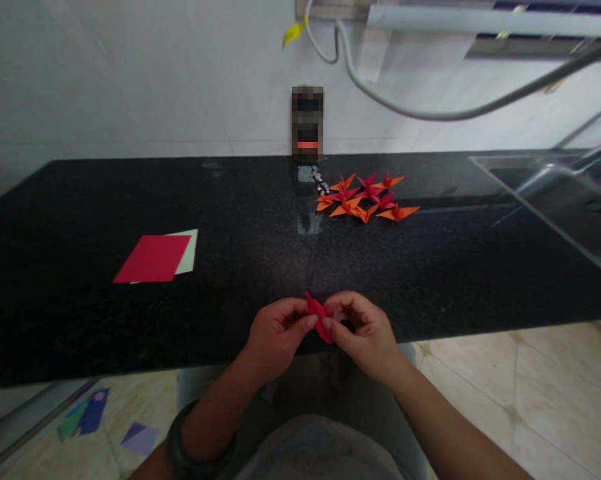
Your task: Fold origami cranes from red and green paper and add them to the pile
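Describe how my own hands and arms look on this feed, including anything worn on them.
The left hand and right hand are ungloved, with no rings that I can make out. Both forearms are bare, with no sleeves in view. A wide, dark greenish band circles the left forearm; the right forearm shows nothing worn.

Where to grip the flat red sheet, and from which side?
Probably pinch the red sheet by its near-left corner, coming from the left: it lies flat, and that corner appears to jut past the pale green sheet beneath, which sticks out mainly on the right.
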Action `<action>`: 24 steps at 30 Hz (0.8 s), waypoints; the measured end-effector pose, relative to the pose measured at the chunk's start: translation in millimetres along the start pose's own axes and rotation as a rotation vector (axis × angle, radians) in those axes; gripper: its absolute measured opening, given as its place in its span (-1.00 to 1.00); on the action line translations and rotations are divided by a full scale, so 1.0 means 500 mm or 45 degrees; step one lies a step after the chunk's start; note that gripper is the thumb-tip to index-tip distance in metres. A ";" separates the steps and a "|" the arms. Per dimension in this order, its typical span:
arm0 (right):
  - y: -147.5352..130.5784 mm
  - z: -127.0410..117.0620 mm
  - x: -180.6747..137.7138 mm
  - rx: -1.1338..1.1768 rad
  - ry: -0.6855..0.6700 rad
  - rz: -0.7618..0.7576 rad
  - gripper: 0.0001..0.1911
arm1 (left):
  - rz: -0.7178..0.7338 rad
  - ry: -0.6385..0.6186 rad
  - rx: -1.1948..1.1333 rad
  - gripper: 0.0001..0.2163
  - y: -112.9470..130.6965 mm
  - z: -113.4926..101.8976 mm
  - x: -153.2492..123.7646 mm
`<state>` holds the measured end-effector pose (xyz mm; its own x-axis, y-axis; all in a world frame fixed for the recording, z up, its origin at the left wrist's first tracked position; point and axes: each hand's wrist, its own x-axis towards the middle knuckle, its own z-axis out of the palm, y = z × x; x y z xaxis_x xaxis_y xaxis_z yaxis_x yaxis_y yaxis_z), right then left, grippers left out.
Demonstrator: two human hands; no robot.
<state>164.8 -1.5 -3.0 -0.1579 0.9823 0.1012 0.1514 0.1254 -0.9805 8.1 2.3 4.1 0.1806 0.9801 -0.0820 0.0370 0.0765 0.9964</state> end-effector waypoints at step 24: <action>-0.006 0.011 0.010 -0.221 0.008 -0.108 -0.91 | -0.054 0.091 -0.038 -0.89 0.002 0.018 -0.003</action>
<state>158.1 2.1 -0.3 -0.1708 0.9680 0.1838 0.3043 0.2293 -0.9246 16.8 -0.8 5.1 0.1089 0.9864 -0.1234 0.0139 0.1226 0.9924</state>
